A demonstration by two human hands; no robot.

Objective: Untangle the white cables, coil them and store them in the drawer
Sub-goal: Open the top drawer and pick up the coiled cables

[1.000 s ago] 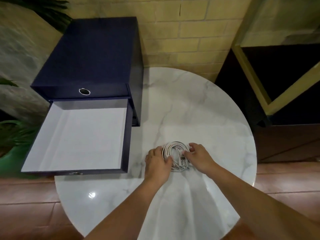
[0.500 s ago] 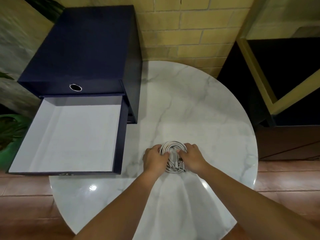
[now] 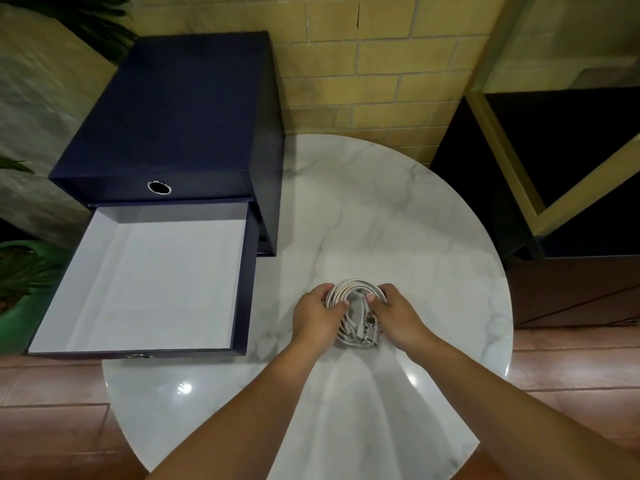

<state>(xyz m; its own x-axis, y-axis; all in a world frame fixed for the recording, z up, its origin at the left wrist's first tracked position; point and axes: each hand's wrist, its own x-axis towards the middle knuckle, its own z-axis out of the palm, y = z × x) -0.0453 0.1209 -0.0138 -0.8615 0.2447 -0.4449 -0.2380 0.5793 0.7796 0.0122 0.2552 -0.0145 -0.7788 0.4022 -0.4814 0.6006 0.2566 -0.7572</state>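
White cables (image 3: pixel 356 306), pale grey at connector ends. Round table (image 3: pixel 398 220): white marble, grey veining. Drawer box (image 3: pixel 194 109): navy blue, silver ring pull on front. Open drawer (image 3: pixel 145 282): navy outside, plain white lining. Brick wall (image 3: pixel 374 64): mustard yellow, pale mortar lines. Floor (image 3: pixel 52 438): reddish-brown tiles. Plant pot (image 3: pixel 14 317): green.

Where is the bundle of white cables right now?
The white cables sit coiled on the round marble table, held between the left hand and right hand, right of the open drawer.
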